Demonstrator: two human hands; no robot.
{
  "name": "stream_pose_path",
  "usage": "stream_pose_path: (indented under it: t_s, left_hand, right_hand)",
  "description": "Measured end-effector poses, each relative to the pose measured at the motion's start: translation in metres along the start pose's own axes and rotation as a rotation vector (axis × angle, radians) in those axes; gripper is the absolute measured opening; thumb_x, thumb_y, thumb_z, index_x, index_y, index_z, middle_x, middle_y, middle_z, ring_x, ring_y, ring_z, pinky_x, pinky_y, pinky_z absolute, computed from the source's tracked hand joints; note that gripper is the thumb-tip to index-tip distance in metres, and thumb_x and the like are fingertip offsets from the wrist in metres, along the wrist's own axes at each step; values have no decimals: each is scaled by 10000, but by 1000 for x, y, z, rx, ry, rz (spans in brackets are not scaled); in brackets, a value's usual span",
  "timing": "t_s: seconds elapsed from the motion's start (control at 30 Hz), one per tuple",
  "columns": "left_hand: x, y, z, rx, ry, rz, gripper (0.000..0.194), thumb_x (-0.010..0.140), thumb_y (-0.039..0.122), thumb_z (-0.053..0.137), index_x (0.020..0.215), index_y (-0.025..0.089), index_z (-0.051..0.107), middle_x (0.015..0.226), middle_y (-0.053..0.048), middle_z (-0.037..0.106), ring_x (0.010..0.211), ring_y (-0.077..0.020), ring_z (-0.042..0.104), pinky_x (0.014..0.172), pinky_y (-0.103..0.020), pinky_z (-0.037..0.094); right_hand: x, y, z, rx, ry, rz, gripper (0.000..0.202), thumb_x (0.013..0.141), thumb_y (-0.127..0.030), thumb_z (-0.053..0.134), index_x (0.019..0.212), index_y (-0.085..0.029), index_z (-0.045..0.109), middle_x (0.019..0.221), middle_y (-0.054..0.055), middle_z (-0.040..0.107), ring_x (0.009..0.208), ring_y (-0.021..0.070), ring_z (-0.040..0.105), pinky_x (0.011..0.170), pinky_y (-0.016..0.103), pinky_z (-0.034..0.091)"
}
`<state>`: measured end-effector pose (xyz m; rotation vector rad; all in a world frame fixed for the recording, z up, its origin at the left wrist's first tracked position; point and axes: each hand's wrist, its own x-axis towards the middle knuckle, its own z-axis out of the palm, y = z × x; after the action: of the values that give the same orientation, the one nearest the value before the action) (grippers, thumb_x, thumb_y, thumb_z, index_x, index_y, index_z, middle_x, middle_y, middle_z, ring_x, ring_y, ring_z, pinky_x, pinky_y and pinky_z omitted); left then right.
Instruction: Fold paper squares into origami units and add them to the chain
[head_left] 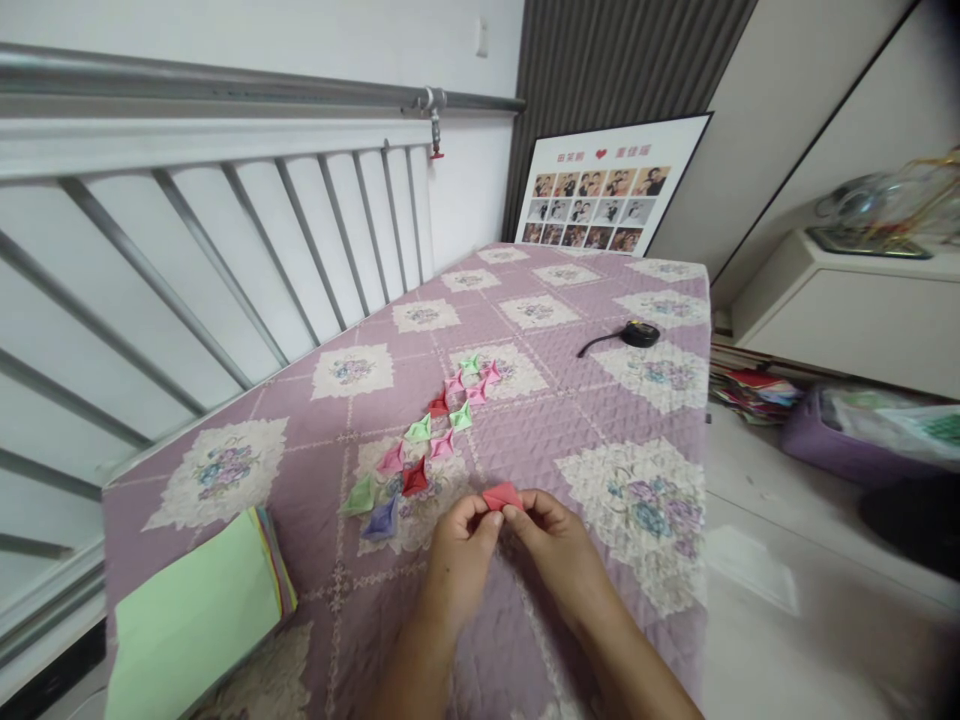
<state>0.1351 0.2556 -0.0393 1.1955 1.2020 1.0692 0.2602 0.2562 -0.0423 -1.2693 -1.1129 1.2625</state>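
Between my two hands is a small red piece of folded paper (502,496), held above the near part of the quilted cover. My left hand (466,548) pinches its left side with thumb and fingers. On the other side, my right hand (553,540) grips it the same way, the thumb pressed on the lower edge. Up and left of my hands, several folded paper pieces lie in two slanting rows; among them are a dark red one (414,476), a blue one (381,519), a light green one (360,494) and a pink one (391,457).
A stack of coloured paper (195,620), green on top, lies at the lower left. A black tape measure (640,333) rests at the far right of the purple floral cover (525,440). A radiator (225,260) borders the left side. A photo board (607,190) leans behind.
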Motion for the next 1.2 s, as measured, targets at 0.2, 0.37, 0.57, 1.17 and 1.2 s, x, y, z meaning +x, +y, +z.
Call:
stream_pose_path:
  t_s: [0.2, 0.37, 0.57, 1.17, 1.2]
  left_hand:
    - [-1, -5, -3, 67, 24, 0, 163, 810, 290, 527, 714, 168, 574, 649, 24, 523, 636, -124, 458, 605, -230, 359]
    - [-2, 1, -5, 14, -56, 0, 161, 811, 301, 534, 718, 174, 568, 630, 30, 500, 621, -121, 456, 596, -227, 349]
    - [0, 4, -4, -16, -9, 13, 141, 805, 288, 550, 736, 169, 579, 678, 24, 510, 668, -124, 451, 636, -228, 357]
    - [1, 2, -3, -20, -7, 39, 170, 815, 279, 541, 832, 171, 671, 782, -13, 637, 743, -152, 548, 733, -251, 418]
    - [1, 3, -3, -16, -9, 42, 172, 817, 283, 541, 833, 172, 671, 779, -13, 636, 745, -153, 548, 732, -251, 418]
  right_hand:
    - [-6, 0, 0, 69, -14, 23, 303, 745, -474, 684, 773, -174, 648, 733, 10, 638, 693, 142, 538, 686, 271, 427]
    - [-9, -7, 0, 41, -14, 3, 324, 753, -499, 663, 712, -182, 613, 690, 1, 626, 652, 142, 536, 652, 274, 434]
    - [-7, -4, 0, -10, 7, 3, 300, 759, -470, 668, 784, -171, 650, 737, 18, 646, 688, 151, 563, 669, 282, 452]
    - [-6, -2, -5, -553, 147, -544, 181, 862, -299, 569, 994, -248, 682, 912, 61, 656, 868, 198, 622, 761, 353, 528]
    - [-6, -3, -5, -551, 137, -538, 183, 865, -304, 566, 994, -249, 684, 907, 60, 659, 865, 198, 624, 760, 352, 528]
